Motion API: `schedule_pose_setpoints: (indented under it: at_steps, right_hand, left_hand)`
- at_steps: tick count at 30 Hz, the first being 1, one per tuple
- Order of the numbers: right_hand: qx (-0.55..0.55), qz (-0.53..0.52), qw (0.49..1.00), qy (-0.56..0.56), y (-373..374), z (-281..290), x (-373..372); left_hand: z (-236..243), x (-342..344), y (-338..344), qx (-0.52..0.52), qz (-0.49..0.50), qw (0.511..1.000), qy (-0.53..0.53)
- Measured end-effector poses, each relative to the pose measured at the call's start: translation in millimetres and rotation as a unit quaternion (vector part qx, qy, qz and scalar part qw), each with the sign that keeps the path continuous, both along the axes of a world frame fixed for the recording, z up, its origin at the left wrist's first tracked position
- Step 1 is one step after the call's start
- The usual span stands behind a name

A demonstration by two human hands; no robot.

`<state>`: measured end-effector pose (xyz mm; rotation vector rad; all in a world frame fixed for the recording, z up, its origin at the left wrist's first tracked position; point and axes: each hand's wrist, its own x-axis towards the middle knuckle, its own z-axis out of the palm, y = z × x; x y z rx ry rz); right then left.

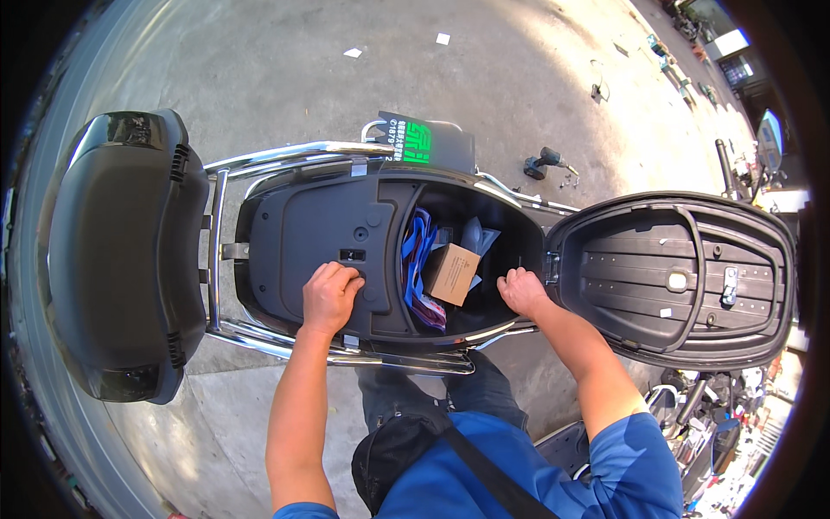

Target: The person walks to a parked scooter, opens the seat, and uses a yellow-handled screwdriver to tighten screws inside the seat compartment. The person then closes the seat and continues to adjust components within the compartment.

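A scooter's under-seat storage bin lies in front of me, its black seat swung up to the right with the underside showing. My left hand is closed, fingers curled together on the black plastic panel just below its latch slot. Whether anything is in those fingers is hidden. My right hand is pinched at the bin's right end, close to the seat hinge; what it holds, if anything, is too small to name. Inside the bin sit a brown cardboard box and a blue folded bag.
A black top case stands at the left behind chrome rails. Beyond the scooter, a cordless drill lies on the concrete floor with small loose parts beside it. Assorted clutter fills the lower right.
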<state>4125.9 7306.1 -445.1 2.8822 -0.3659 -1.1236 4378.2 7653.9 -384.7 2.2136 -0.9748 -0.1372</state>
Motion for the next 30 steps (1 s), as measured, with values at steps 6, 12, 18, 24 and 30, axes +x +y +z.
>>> schedule_pose_setpoints:
  at_steps: [6, 12, 18, 24, 30]
  right_hand:
    - [0.024, -0.445, 0.895, -0.020, -8, -4, -1]
    - [-0.066, 0.139, 0.986, -0.063, -15, -20, -20]
    - [0.001, -0.344, 0.939, -0.009, -1, -23, -5]
    - [0.003, -0.225, 0.974, 0.027, -6, 10, 27]
    - [-0.005, -0.235, 0.967, -0.098, -41, 17, 27]
  left_hand:
    - [0, 1, -1, 0.004, -0.002, 1.000, -0.003]
    - [0, 0, -1, -0.004, 0.002, 1.000, 0.007]
    - [0, 0, -1, 0.000, 0.008, 1.000, 0.003]
    - [0, 1, 0, -0.002, 0.006, 1.000, -0.015]
    - [0, 1, 0, 0.001, 0.004, 1.000, 0.000]
